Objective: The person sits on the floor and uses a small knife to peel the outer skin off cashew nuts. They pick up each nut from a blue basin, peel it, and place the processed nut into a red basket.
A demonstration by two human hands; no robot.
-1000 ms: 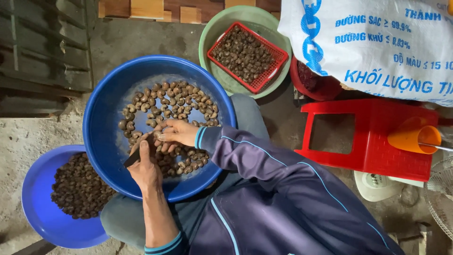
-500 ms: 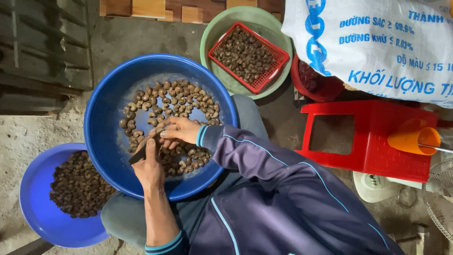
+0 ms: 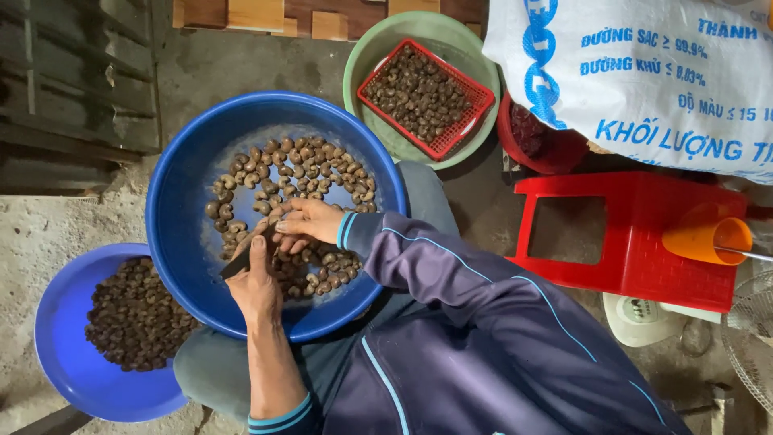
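Observation:
A big blue basin [image 3: 185, 201] on my lap holds a ring of brown, kidney-shaped nuts [image 3: 310, 165]. My left hand [image 3: 256, 288] reaches in from below and grips a small dark-bladed knife [image 3: 238, 262]. My right hand [image 3: 310, 221], in a purple sleeve with light blue piping, meets it from the right. Its fingertips pinch a nut [image 3: 276, 217] against the blade. Both hands hover over the near side of the nut pile.
A smaller blue basin [image 3: 60, 362] of dark nuts sits at lower left. A green basin [image 3: 451, 32] with a red basket [image 3: 423, 97] of nuts stands behind. To the right are a red plastic stool [image 3: 636, 242], an orange cup [image 3: 708, 238], a white printed sack [image 3: 644, 80] and a fan [image 3: 753, 338].
Both hands stay together over the big basin, shifting only slightly as they work the nut with the knife. The basins have not moved.

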